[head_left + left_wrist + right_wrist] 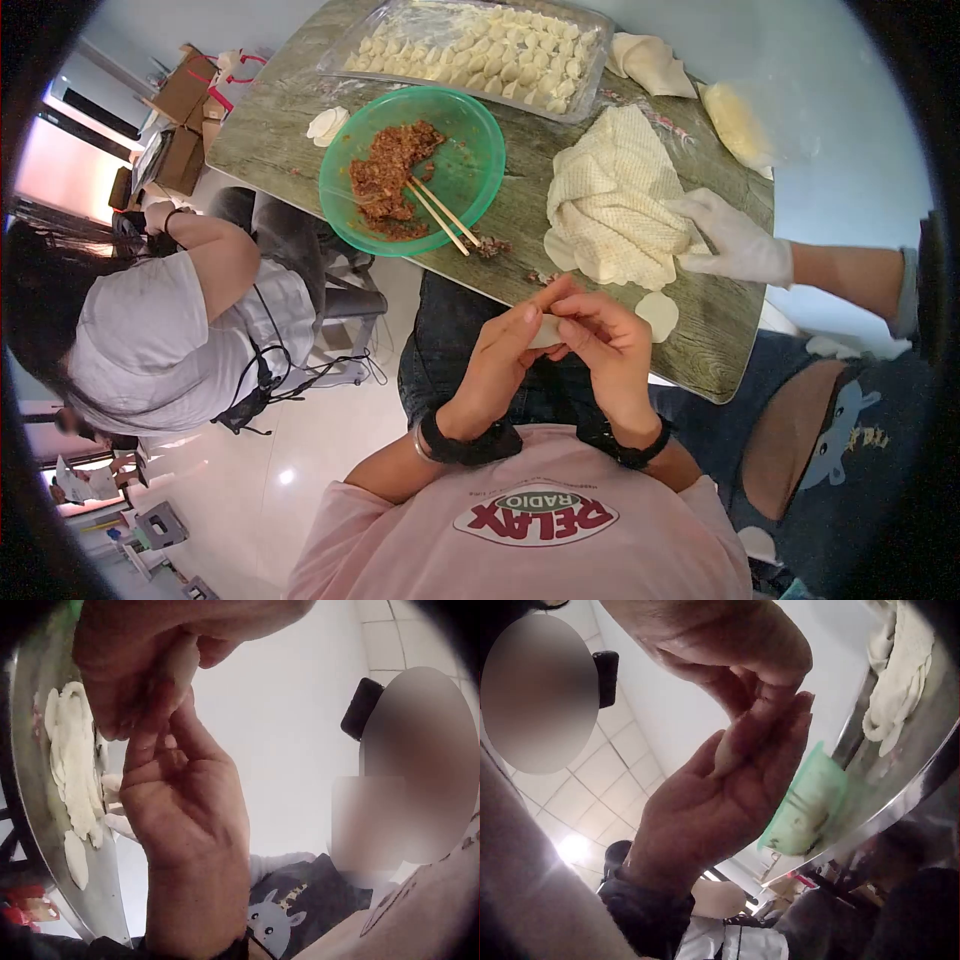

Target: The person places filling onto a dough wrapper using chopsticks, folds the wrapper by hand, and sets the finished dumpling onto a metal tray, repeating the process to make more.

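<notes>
**2 hands pinch 1 dumpling at the counter's edge**

Left hand and right hand meet above the lap, just short of the counter. Their fingers are curled narrow round 1 dumpling, probably to press its seam. The green bowl of filling and the chopsticks sit near, likely for refilling. Another person's gloved hand touches the cloth.

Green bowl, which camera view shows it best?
The head view: the green bowl is seen whole from above, with filling and chopsticks inside. The right wrist view shows only its side from below; the left wrist view shows nothing clear of it.
</notes>
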### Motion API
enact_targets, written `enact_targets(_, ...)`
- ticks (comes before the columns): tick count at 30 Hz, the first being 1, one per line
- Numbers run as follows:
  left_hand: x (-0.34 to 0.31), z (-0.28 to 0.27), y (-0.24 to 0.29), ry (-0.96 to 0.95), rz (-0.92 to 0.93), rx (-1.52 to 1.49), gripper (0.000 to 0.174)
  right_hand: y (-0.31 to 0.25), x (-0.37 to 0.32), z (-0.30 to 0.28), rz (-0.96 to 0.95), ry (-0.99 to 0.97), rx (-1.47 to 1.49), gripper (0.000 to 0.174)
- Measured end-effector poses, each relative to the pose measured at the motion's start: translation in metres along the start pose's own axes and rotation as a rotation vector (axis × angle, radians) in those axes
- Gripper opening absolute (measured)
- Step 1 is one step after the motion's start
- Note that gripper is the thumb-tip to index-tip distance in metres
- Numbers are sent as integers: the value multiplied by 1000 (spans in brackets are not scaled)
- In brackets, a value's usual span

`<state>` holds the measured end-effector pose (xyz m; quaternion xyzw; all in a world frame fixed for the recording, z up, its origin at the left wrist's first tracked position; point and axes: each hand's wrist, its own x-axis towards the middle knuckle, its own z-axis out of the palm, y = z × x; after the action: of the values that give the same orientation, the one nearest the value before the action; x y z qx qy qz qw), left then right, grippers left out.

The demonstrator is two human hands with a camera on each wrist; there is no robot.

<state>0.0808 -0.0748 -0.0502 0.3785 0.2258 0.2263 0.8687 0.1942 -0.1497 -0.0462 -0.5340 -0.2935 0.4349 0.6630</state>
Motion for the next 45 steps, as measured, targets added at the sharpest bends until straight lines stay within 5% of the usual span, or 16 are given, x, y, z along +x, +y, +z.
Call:
enact_targets(8, 2, -14, -8, 125, -66, -27, 51, 6, 4, -3, -66, 99, -131, 19)
enact_targets(11, 6, -19, -6, 237, -189, -331, 50, 3, 6, 2, -124, 159, -130, 22)
enact_targets(13, 10, -21, -12, -11, -162, -660, 50, 5, 8, 8, -107, 170, -83, 25)
enact_targets(15, 12, -9, -19, -13, -142, -653, 50, 14, 11, 12, 218, 69, 407, 31)
enact_targets(18, 11, 2, -21, 56, -142, -598, 47, 16, 14, 16, 253, 40, 449, 35)
enact_targets(20, 14, -3, -28, -99, 100, -476, 29, 14, 15, 21, 267, 60, 472, 37)
enact_targets(27, 16, -11, -46, -94, 330, -239, 31, 12, 12, 22, 318, 69, 303, 38)
enact_targets(30, 15, -28, -77, 318, -91, -416, 31, 6, 10, 25, 257, 80, 303, 31)
enact_targets(32, 4, 18, -34, 357, 203, -90, 28, 6, 8, 26, 215, 73, 311, 27)
enact_targets(33, 2, 20, -30, 358, 204, -91, 28, 9, 8, 28, 144, 73, 299, 26)
enact_targets(35, -1, 21, -26, 262, 70, 26, 46, 16, 7, 27, 75, 74, 287, 26)
enact_targets(39, 11, 13, -31, 234, 155, 98, 47, 29, 12, 16, 7, 36, 194, 30)
enact_targets(41, 14, 5, -32, 199, -3, 28, 53, 28, 12, 4, 36, -21, 158, 35)
enact_targets(43, 20, 11, -20, 230, -7, -151, 57, 20, 13, -5, 184, -105, 478, 50)
enact_targets(45, 17, 11, -11, 149, 44, -246, 65, 16, 11, -8, 163, -108, 397, 60)
